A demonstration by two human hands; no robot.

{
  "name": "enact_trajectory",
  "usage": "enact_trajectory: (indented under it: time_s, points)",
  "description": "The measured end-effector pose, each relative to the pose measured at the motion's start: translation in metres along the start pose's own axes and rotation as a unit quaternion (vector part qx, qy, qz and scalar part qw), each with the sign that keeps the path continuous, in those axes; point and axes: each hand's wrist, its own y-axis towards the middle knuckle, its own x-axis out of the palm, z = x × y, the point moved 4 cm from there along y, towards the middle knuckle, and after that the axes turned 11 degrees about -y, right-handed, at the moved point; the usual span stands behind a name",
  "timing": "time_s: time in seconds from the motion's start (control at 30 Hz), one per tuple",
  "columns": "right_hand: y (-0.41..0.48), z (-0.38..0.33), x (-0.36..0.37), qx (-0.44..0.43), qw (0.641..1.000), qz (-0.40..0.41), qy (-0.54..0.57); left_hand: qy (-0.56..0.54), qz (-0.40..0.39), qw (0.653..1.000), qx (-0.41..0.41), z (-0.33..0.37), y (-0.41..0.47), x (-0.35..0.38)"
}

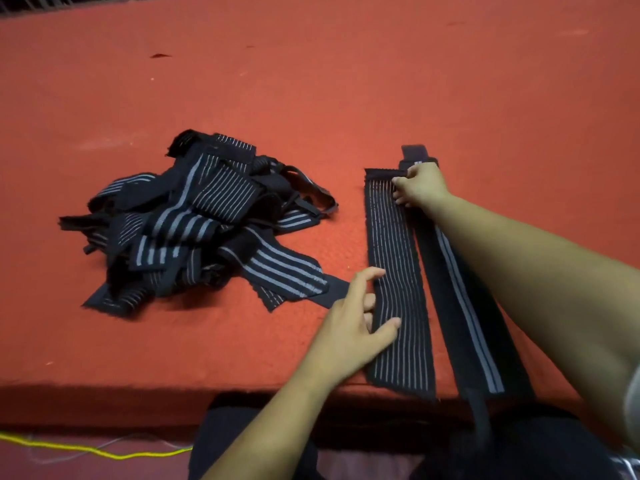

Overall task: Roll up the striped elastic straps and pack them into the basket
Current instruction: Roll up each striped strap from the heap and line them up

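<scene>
Now, flat black strap (398, 271), thin pale stripes.

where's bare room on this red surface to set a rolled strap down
Free: the wide far stretch of the red surface beyond the pile, and the near-left strip in front of it. Crowded: near right, where the thin-striped strap, broad-striped strap, left hand and right hand sit together.

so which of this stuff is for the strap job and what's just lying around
Job: thin-striped strap, wide-striped strap beside it, strap pile, left hand, right hand.
Lying about: yellow cable, grating. No basket in view.
</scene>
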Motion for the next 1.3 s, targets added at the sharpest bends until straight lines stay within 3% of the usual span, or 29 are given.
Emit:
enact_trajectory:
  time_s: [0.23,0.4,0.53,0.67,0.83,0.97,1.07,1.17,1.3]
  points:
    - [-0.034,0.002,-0.005,-0.032,0.999,-0.003,-0.002,-0.022,0.013,1.000,-0.002,0.001,0.001,-0.002]
    - [-0.116,0.003,-0.010,-0.155,0.969,-0.041,-0.189,-0.015,0.026,1.000,-0.002,-0.004,0.004,-0.005]
    - [-0.167,0.032,-0.001,-0.192,0.937,-0.072,-0.283,-0.014,0.020,1.000,-0.001,-0.002,0.003,-0.006]
    - [-0.201,0.044,0.002,-0.228,0.916,-0.012,-0.329,0.077,0.047,0.995,0.033,0.007,-0.004,-0.002]
    - [-0.204,0.043,0.002,-0.229,0.913,-0.011,-0.338,0.179,0.121,0.976,0.034,0.019,-0.024,0.014]
    - [-0.207,0.043,0.001,-0.228,0.916,-0.014,-0.329,0.238,0.071,0.969,0.002,0.026,-0.041,0.018]
    - [-0.209,0.042,0.000,-0.225,0.916,-0.015,-0.331,0.183,0.018,0.982,-0.046,0.031,-0.047,0.014]
    - [-0.210,0.041,-0.001,-0.223,0.918,-0.017,-0.327,0.213,0.076,0.974,0.002,0.036,-0.042,-0.011]
    - [-0.205,0.035,-0.003,-0.199,0.928,-0.052,-0.312,0.291,0.180,0.936,0.078,0.034,-0.032,-0.065]
